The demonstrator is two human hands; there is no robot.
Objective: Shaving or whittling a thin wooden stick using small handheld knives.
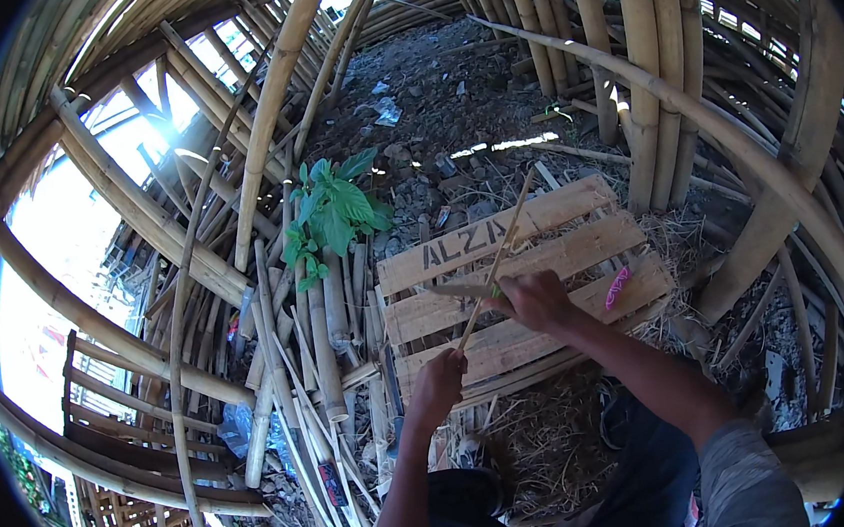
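My left hand [440, 387] is closed round the near end of a thin bamboo strip [513, 230], which slants up and away to the right. My right hand [536, 302] grips a knife [456, 290] by its greenish handle. The blade points left and lies across the strip, touching or very close to it. Both hands are above a pale wooden crate [567, 261] with slatted boards and dark stencilled lettering. A small bright pink piece [617, 288] rests on the crate to the right of my right hand.
A leafy green plant [335, 209] grows beyond the crate's left corner. Bamboo poles [328, 362] and split strips lie along the left. Among them is a red-and-black object [332, 483]. Thick upright bamboo posts [644, 93] stand at the right; a long curved pole [721, 127] arches past them.
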